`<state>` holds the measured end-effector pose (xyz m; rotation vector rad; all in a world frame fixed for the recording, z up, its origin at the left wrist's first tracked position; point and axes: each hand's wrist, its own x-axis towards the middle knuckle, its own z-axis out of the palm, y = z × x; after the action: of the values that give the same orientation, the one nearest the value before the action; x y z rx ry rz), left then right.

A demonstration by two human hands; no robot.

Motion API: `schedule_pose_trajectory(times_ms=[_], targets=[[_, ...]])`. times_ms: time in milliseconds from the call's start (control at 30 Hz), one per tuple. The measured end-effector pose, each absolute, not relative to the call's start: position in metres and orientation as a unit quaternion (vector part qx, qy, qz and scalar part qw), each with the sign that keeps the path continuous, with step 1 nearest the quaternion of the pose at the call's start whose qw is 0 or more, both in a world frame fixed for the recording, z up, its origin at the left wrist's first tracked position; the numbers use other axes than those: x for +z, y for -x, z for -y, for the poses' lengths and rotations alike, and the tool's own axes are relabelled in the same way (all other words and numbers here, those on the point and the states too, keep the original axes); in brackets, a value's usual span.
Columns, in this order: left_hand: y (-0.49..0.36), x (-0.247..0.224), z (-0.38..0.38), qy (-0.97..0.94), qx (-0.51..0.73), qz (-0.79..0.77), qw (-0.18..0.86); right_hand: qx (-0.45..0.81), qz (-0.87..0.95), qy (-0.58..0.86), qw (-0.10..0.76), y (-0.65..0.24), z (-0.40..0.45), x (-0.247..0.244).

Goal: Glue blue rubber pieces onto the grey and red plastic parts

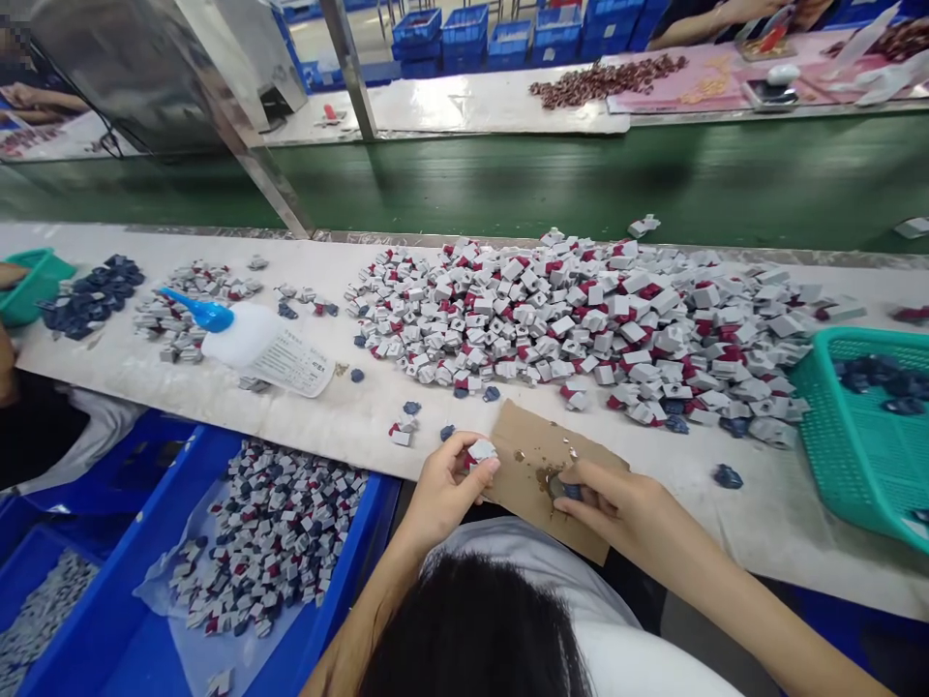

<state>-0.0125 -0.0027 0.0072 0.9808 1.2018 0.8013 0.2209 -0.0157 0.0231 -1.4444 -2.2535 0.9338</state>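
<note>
Left hand over the near edge of the white work table, pinching a small grey-and-red plastic part between thumb and fingers. Right hand apart from it, pinching a dark blue piece just above a cardboard sheet with brown smears. Most of that blue piece hidden behind the fingers; contact with the cardboard impossible to tell.

Beyond the cardboard, toward the table's far edge, a big heap of grey-and-red parts. Near the left end, a white squeeze bottle with a blue nozzle, lying on its side, and on it a paper label with rows of print, too small for reading. At the right edge, a teal plastic basket holding dark blue pieces, partly cut off by the frame. Below the near edge, a blue crate full of mixed grey, red and blue parts on clear plastic. Far away, top right, a co-worker's forearm beyond a green conveyor belt.
</note>
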Motion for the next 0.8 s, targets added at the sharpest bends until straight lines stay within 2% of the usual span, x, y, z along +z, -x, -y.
schedule_pose_trajectory(times_ms=[267,533,667,800], targets=[[0.015,0.004,0.005,-0.428,0.356,-0.511,0.655,0.320,0.796,0.486,0.165,-0.227,0.010,0.019],[0.013,0.007,0.005,-0.401,0.375,-0.508,0.664,0.319,0.794,0.506,0.108,-0.222,0.018,0.015],[0.011,0.012,0.005,-0.346,0.376,-0.479,0.714,0.346,0.793,0.490,0.108,-0.221,0.014,0.020],[0.003,0.017,0.007,-0.292,0.367,-0.461,0.753,0.411,0.728,0.520,0.174,-0.222,0.010,0.031]])
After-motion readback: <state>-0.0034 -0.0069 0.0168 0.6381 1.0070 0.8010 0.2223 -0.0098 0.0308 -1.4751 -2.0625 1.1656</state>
